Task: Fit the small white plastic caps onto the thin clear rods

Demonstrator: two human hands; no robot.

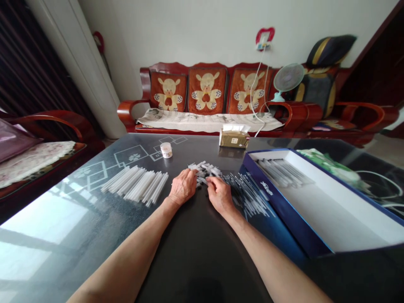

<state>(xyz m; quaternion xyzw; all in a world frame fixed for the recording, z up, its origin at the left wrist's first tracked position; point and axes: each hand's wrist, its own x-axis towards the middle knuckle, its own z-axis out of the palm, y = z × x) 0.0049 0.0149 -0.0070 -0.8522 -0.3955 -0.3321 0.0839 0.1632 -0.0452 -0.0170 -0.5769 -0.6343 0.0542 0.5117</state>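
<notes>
A small heap of short white and black pieces (205,168) lies on the dark table between my hands. My left hand (184,186) is at the heap's left edge, its fingers curled together at the tips; what they hold, if anything, is hidden. On the other side, my right hand (220,194) has thumb and forefinger pinched at the near edge of the heap, on something too small to name. Left of my left hand lies a row of white translucent tubes (135,184). Beside my right hand is a loose pile of thin dark sticks with whitish ends (249,195).
A blue box with a white inside (334,210) stands at the right, with thin sticks (284,171) in its far end. Further back are a small white jar (166,150) and a tissue pack (234,139). Green-and-white packaging (331,166) lies beyond the box.
</notes>
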